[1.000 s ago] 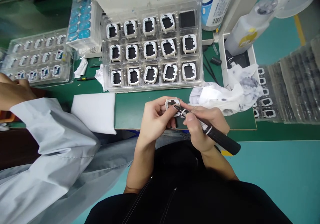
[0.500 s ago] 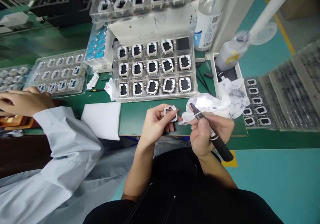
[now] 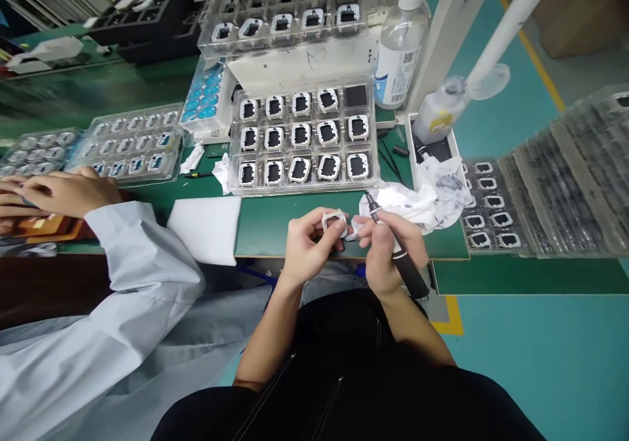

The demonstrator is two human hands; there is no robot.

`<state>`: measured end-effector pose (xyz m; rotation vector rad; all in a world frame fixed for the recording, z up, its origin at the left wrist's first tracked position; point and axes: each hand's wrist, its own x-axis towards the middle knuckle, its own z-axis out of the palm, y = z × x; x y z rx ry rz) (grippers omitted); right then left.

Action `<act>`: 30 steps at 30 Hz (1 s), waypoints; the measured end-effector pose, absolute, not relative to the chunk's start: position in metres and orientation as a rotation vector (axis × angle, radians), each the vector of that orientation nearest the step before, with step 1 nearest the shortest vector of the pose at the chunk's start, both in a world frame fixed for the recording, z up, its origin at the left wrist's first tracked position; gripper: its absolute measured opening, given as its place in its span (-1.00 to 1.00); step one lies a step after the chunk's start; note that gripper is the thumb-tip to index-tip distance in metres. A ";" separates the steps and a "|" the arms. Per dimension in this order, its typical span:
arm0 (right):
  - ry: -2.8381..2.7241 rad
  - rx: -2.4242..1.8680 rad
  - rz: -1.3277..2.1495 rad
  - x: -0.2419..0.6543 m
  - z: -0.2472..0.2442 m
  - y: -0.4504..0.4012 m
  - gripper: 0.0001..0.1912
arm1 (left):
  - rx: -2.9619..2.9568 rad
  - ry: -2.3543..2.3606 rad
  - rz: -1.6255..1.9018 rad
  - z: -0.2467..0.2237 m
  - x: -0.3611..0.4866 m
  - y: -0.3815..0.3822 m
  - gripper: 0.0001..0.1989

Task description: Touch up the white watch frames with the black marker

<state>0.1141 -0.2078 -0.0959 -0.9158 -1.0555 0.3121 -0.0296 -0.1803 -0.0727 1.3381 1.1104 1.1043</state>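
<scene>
Frame (image 3: pixel 334 214) in white, small and roughly square, sits pinched between the thumb and fingers of the left hand (image 3: pixel 301 251), over the near edge of the green desk (image 3: pixel 265 231). That grip is closed firmly on one side of it. The right hand (image 3: pixel 381 267) grasps a black marker (image 3: pixel 400 255) – its thin tip points up and away from the frame, just in front of a crumpled, stained cloth (image 3: pixel 407 198). A whitish bit of material shows between the two hands (whether the right fingers pinch it, I cannot tell). Beyond the hands lies a clear tray (image 3: pixel 304 190) with fourteen similar frames standing in its compartments. A white foam sheet (image 3: pixel 204 228) rests left of the hands, near a co-worker's pale sleeve (image 3: pixel 142 277). Behind the cloth – near the tray's far right corner – stands a pump bottle (image 3: pixel 396 71).
</scene>
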 end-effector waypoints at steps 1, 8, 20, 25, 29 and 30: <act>-1.105 -0.891 0.281 0.117 -0.094 -0.211 -0.79 | 1.339 1.110 1.116 -0.074 -0.030 -0.181 -0.60; -1.293 -0.906 -0.230 0.186 -0.071 -0.218 -0.41 | 1.351 1.075 1.100 -0.076 -0.034 -0.180 -0.64; -2.004 -1.399 -0.302 0.223 -0.072 -0.197 -0.64 | 1.457 1.023 1.104 -0.079 -0.036 -0.182 -0.70; -1.779 -1.224 -0.582 0.212 -0.087 -0.193 -0.83 | 1.425 0.937 1.074 -0.074 -0.032 -0.183 -0.73; -1.634 -1.186 -0.753 0.212 -0.095 -0.198 -0.85 | 1.384 0.878 1.082 -0.071 -0.033 -0.183 -0.74; -1.627 -1.217 -0.760 0.213 -0.097 -0.200 -0.84 | 1.394 0.884 1.089 -0.072 -0.034 -0.184 -0.74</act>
